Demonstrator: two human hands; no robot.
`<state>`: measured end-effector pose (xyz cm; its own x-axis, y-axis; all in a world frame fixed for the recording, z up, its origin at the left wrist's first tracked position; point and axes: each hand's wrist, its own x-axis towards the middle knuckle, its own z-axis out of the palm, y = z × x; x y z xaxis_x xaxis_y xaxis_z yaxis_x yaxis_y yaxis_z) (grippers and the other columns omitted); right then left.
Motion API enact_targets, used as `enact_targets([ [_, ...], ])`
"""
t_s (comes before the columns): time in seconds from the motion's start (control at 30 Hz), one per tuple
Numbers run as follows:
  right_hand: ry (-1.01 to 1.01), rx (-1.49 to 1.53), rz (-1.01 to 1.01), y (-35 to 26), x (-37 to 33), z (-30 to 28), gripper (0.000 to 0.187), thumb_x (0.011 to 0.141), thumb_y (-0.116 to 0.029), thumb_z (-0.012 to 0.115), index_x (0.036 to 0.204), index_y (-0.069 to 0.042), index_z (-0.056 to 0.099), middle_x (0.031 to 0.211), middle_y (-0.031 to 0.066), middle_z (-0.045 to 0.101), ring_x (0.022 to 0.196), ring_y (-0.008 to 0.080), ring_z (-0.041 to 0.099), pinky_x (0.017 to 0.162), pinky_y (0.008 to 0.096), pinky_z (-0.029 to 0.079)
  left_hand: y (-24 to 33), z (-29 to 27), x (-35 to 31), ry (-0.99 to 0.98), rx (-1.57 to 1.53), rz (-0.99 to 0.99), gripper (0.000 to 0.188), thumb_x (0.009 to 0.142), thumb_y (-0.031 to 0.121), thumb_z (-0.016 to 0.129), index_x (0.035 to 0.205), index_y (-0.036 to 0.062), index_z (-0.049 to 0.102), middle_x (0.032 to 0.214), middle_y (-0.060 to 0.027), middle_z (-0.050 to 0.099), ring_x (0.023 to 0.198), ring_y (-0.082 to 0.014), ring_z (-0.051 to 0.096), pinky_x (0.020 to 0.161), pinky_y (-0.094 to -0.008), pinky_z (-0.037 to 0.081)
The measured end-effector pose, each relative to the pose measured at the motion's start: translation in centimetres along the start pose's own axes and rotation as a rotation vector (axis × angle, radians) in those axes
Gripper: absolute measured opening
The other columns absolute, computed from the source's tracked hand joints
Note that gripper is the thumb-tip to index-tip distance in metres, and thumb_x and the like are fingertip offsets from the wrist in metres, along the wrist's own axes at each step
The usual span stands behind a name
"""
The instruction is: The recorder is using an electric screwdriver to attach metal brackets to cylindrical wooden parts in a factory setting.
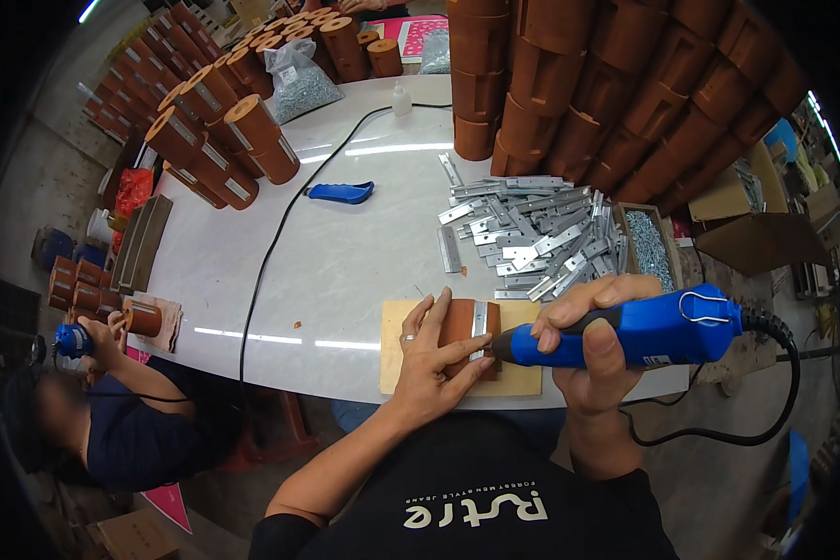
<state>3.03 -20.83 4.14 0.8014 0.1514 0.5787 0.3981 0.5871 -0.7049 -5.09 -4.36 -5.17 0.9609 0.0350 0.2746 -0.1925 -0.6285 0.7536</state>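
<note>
A reddish-brown wooden cylinder (456,326) lies on a pale board (526,379) at the table's near edge, with a metal strip (479,320) across it. My left hand (430,363) holds the cylinder down, its fingers stretched over the wood and one fingertip beside the strip. My right hand (595,338) is wrapped round a blue corded electric screwdriver (658,329). The screwdriver lies nearly level, its dark nose pointing left and its tip meeting the strip near my left fingers. My fingers hide part of the contact, and I cannot make out a screw there.
Loose metal strips (541,229) are heaped beyond the board, beside a box of screws (650,245). Stacked brown cylinders (546,79) rise at the back right; more (224,140) stand back left. A blue-handled cutter (342,192) lies near a black cable (269,245). A co-worker (145,411) works at left.
</note>
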Motion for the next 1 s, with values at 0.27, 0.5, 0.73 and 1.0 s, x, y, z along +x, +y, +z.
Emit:
enact_targets([
  [0.27, -0.050, -0.052, 0.001, -0.4, -0.5, -0.1, 0.031, 0.093, -0.012, 0.062, 0.112, -0.004, 0.039, 0.090, 0.0162, 0.063, 0.070, 0.0154, 0.062, 0.066, 0.0284, 0.055, -0.2, 0.4, -0.1, 0.041, -0.012, 0.013, 0.028, 0.078, 0.020, 0.078, 0.106, 0.0202, 0.076, 0.148, -0.0292, 0.036, 0.134, -0.0442, 0.033, 0.109, -0.0463, 0.029],
  [0.5, -0.058, -0.112, 0.073, -1.4, -0.6, 0.6, 0.031, 0.093, -0.020, 0.063, 0.109, -0.007, 0.039, 0.088, 0.0128, 0.060, 0.068, 0.0174, 0.060, 0.067, 0.0341, 0.054, -0.3, 0.6, 0.0, 0.052, -0.044, 0.009, 0.029, 0.076, 0.016, 0.079, 0.105, 0.0189, 0.077, 0.149, -0.0275, 0.036, 0.133, -0.0430, 0.035, 0.107, -0.0452, 0.032],
  [0.73, -0.155, -0.091, 0.105, -1.8, -1.2, 0.2, 0.034, 0.089, -0.006, 0.066, 0.111, -0.006, 0.040, 0.092, 0.0153, 0.062, 0.082, 0.0191, 0.063, 0.077, 0.0317, 0.054, -0.5, 0.4, -0.1, 0.031, -0.089, -0.010, 0.031, 0.075, 0.014, 0.079, 0.105, 0.0187, 0.077, 0.150, -0.0247, 0.035, 0.131, -0.0417, 0.037, 0.106, -0.0456, 0.035],
  [1.0, -0.232, -0.134, 0.069, -1.0, -1.0, 0.0, 0.036, 0.088, -0.005, 0.067, 0.111, -0.005, 0.040, 0.094, 0.0154, 0.062, 0.086, 0.0205, 0.064, 0.078, 0.0309, 0.054, -0.3, 0.2, 0.1, 0.021, -0.077, -0.012, 0.056, 0.073, 0.016, 0.081, 0.126, 0.0199, 0.065, 0.149, -0.0227, 0.035, 0.129, -0.0413, 0.037, 0.105, -0.0462, 0.035],
])
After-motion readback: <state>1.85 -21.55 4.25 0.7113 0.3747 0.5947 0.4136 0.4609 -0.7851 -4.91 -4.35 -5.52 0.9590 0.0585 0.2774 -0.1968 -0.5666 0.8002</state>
